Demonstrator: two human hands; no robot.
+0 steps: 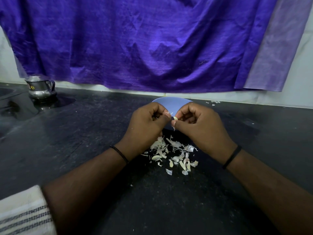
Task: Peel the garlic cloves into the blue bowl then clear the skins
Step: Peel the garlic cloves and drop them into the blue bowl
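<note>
Right hand [199, 128] pinches a garlic clove [175, 118]; left hand [145, 126] picks at it above the blue bowl [171, 103]. Skins [171, 153] litter the black counter [76, 133] below; purple cloth [135, 39] hangs beyond.

Shiny dented metal jug [41, 89], matt speckled dark stone counter [94, 133], sheeny creased purple cloth [135, 39], papery garlic skins [171, 155].

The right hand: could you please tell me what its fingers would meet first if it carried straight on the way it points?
Probably the left hand: the right hand pinches a garlic clove and points leftward at it, though depth is unclear.
</note>
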